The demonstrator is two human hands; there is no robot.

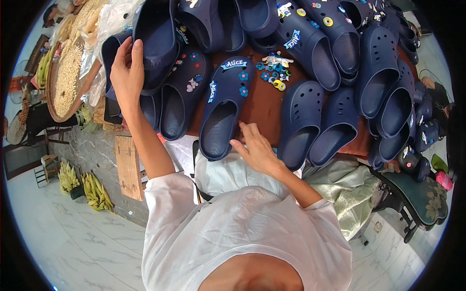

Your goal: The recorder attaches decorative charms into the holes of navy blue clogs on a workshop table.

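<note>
Sorting step in hand, by appearance: the left hand (127, 72) is clamped on a navy clog (156, 41) at the counter's (262, 109) far-left pile, while the right hand (256, 150) rests open beside the charm-decorated clog (225, 109); next move likely requires placing the gripped clog.

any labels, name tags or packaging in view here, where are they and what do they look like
Name charm: on the toe of the navy clog nearest the right hand, a light blue banner shape with pale lettering.
Second name charm: on a navy clog further back, blue with white edges.
Clear plastic bag: upper left, crumpled, beyond the left hand, which grips a navy clog.
</note>
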